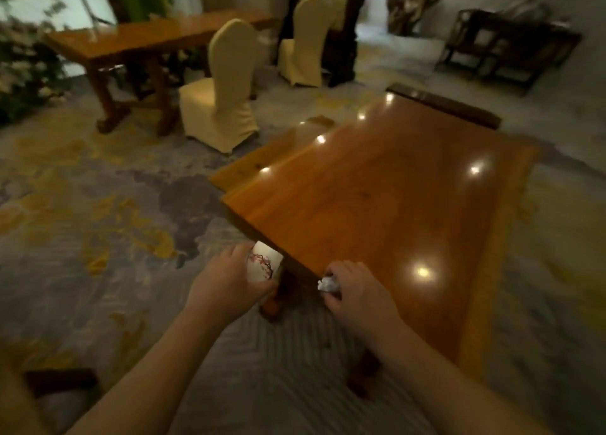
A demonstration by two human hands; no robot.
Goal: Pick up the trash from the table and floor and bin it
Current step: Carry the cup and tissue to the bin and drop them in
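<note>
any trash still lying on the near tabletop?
No, the glossy table shows only light reflections; the paper cup is in the left hand and the crumpled wad in the right hand.

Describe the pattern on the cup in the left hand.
White cup with a reddish blossom-branch print; head view.

The whole head view is smeared by motion blur, worst along the left edge, where the flowers (19,70) are only pale smudges. The left hand (226,282) covers the lower part of the paper cup (266,264), so its base is hidden. The crumpled paper (326,284) is mostly buried in the right hand (355,295); only 1 white corner shows. The table (387,198) hides most of its own legs. Both forearms are cut off by the bottom edge. A dark object (60,380) at lower left is too blurred to identify
</note>
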